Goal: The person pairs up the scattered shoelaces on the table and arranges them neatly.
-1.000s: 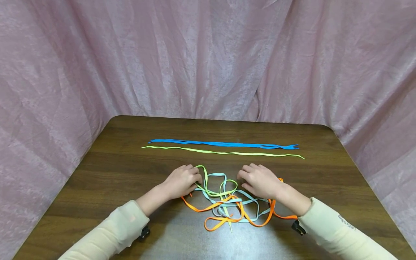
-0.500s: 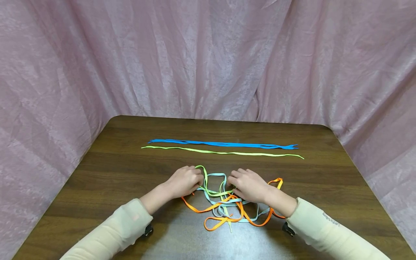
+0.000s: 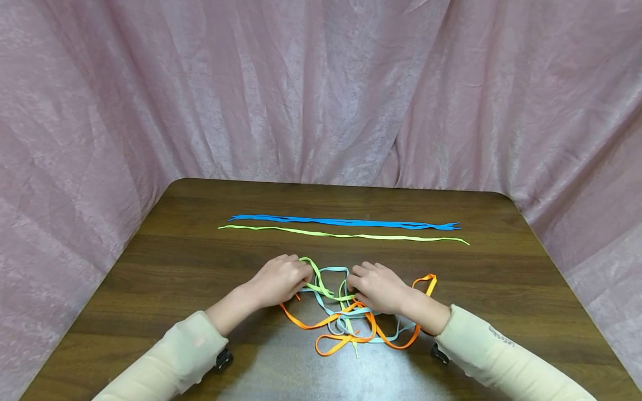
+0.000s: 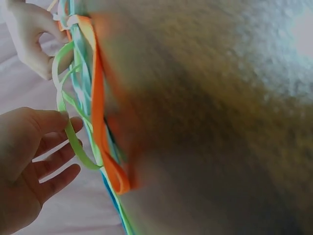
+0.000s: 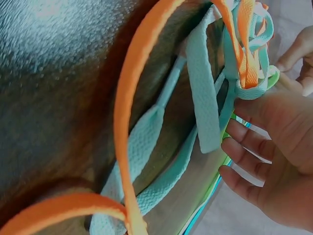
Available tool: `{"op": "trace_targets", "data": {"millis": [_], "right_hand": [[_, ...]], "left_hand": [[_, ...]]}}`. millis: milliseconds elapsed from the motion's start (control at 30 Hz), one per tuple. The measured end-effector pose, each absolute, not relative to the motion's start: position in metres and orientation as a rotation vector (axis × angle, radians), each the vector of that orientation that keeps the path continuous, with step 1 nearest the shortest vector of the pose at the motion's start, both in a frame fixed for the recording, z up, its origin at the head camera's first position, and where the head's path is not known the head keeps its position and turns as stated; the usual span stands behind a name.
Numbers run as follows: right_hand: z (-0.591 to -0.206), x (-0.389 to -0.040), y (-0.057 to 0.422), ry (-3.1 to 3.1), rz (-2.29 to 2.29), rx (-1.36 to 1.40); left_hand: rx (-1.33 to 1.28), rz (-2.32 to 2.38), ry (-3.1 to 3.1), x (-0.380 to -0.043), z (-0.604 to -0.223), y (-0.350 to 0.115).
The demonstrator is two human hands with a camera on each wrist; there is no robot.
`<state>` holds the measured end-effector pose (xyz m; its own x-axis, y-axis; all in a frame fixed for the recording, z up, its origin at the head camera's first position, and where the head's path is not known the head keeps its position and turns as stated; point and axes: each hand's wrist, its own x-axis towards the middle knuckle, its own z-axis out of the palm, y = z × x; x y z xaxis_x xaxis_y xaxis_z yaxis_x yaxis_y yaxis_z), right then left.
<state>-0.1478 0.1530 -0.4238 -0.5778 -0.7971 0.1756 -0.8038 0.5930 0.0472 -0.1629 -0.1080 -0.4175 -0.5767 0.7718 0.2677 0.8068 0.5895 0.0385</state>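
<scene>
A tangle of flat shoelaces lies on the table between my hands. In the left wrist view, my left hand pinches a loop of the green shoelace between thumb and forefinger, the other fingers loosely bent. My right hand is at the tangle's right side, its thumb and forefinger pinching the same green lace; its other fingers are spread in the right wrist view. Light blue laces and an orange lace cross under and around the green one. The pinched spots are hidden in the head view.
Beyond the tangle, several blue laces lie stretched out in a bundle. A single green lace runs straight alongside them. The brown wooden table is enclosed by pink curtains.
My right hand has moved left into the tangle and taken hold of the green lace. The loop on the right has drawn in. My left hand has shifted only slightly.
</scene>
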Motion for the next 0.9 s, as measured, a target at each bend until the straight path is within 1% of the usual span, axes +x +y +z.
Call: {"op": "trace_targets", "data": {"millis": [233,500,767,900], "right_hand": [[-0.427,-0.148,0.15,-2.598,0.031,1.339],[-0.419,-0.15,0.151,-2.608,0.115,1.31],[-0.407,-0.155,0.161,-2.633,0.243,1.267],[-0.403,-0.159,0.169,-2.619,0.229,1.248]], "left_hand": [[-1.318,-0.208,-2.529,-0.159,-0.409,-0.114],[-1.28,-0.167,-2.534,-0.16,-0.404,-0.123],[-1.254,-0.199,-2.522,-0.164,-0.402,-0.131],[-1.223,-0.225,-2.557,-0.166,-0.4,-0.137]]}}
